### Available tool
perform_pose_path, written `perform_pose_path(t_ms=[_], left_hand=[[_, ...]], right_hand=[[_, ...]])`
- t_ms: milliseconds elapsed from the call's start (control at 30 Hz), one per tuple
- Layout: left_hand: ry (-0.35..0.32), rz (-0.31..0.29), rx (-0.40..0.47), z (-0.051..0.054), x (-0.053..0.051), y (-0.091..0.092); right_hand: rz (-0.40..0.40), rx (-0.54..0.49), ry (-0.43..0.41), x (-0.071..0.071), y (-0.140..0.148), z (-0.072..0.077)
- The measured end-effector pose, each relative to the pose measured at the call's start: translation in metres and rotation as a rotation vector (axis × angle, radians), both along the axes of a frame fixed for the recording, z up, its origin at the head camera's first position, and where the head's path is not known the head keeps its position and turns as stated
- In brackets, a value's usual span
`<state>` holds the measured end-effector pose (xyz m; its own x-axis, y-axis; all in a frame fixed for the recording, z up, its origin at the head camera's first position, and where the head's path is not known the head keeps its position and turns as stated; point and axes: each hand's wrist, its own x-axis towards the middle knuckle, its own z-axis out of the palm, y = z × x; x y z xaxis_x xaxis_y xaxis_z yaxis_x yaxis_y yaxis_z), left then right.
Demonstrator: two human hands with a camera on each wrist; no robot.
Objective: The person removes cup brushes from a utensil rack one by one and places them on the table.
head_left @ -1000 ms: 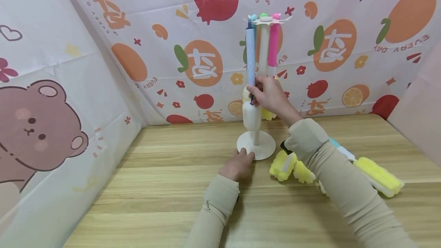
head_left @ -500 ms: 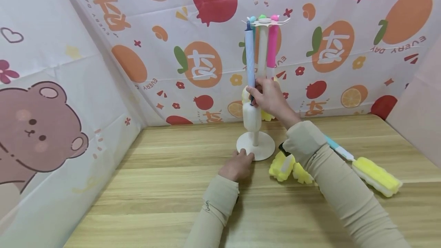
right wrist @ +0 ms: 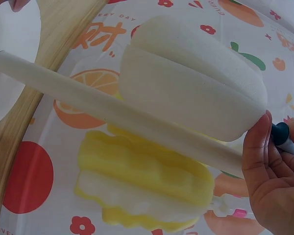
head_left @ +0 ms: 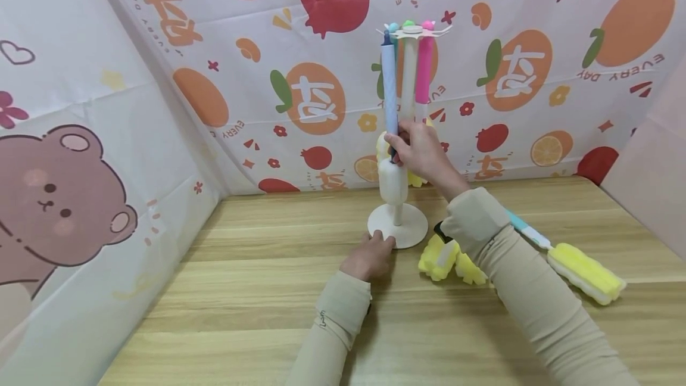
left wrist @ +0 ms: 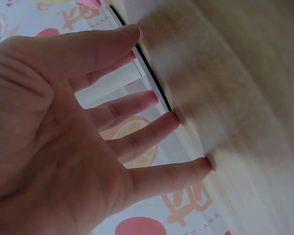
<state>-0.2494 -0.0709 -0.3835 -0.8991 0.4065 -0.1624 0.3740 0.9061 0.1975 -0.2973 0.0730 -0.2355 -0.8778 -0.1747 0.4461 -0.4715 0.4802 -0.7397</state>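
A white stand (head_left: 409,76) with a round base (head_left: 412,228) and a hooked top rises from the table. From a hook at its left hangs a sponge brush with a light blue handle (head_left: 389,85) and a white sponge head (head_left: 393,183). My right hand (head_left: 423,148) grips this brush low on its handle, just above the sponge, as the right wrist view shows by the dark collar (right wrist: 281,132). My left hand (head_left: 370,257) rests at the base's front edge, with extended fingers touching the base and table in the left wrist view.
A pink-handled brush (head_left: 425,70) and others hang on the stand, with a yellow-and-white sponge head (right wrist: 142,171) behind the post. To the right lie yellow sponges (head_left: 439,258) and a blue-handled sponge brush (head_left: 584,273). A printed cloth (head_left: 241,94) stands behind.
Both hands keep their places on the brush and the base. My right forearm has shifted slightly left, uncovering more of the blue handle on the table.
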Motion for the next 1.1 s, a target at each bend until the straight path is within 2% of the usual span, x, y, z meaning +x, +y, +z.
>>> perform_pose_path(t_ms=[367,567,1100], left_hand=[[0.003,0.002,-0.020,0.0006,-0.0002,0.0012],[0.007,-0.009,-0.033,0.0017,-0.0006,0.0030],[-0.018,0.011,-0.024,0.0043,0.0004,0.0006]], right_hand=[[0.009,0.001,0.009,-0.0002,0.0038,-0.0037],[0.038,-0.010,0.002,0.0043,0.0071,-0.0005],[0.081,-0.005,0.025,0.0030,0.0020,0.0055]])
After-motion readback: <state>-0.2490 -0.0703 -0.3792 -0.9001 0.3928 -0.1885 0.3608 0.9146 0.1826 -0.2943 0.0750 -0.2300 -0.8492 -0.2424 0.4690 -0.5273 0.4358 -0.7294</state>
